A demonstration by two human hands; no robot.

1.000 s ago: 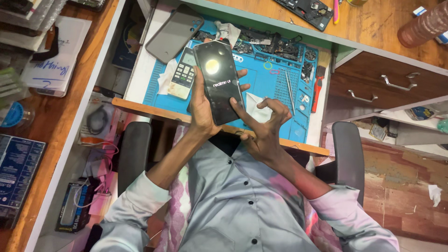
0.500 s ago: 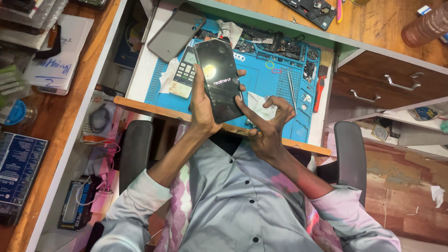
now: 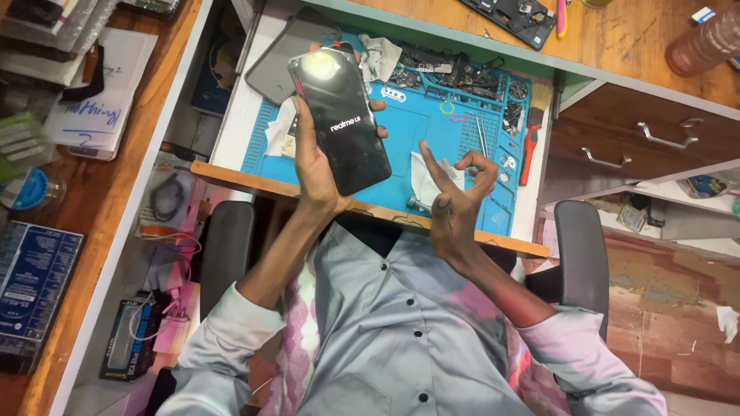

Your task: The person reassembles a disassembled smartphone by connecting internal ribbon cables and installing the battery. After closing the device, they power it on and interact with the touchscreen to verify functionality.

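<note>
Black and glossy, the smartphone (image 3: 341, 121) was held up over the blue work mat (image 3: 432, 146), its lit screen facing the camera and its length tilted so the top leaned toward the mat's far left corner. The left hand (image 3: 317, 166) gripped it from behind and along its left edge, the palm under the lower half and fingertips (image 3: 378, 105) wrapping round the right edge; the forearm rose steeply from a pale grey sleeve (image 3: 220, 350). The right hand (image 3: 451, 202) held nothing and hovered clear of the phone, to its right, above the near edge of the mat. Its index finger (image 3: 428, 159) pointed up and toward the phone, while the thumb and another finger curled together into a loose ring. A dark flat panel (image 3: 287, 58) lay at the mat's far left corner, and tweezers (image 3: 482, 139) and a red-handled tool (image 3: 529, 146) rested along its right side. The wooden front edge of the surface (image 3: 254, 181) ran just below the mat.
</note>
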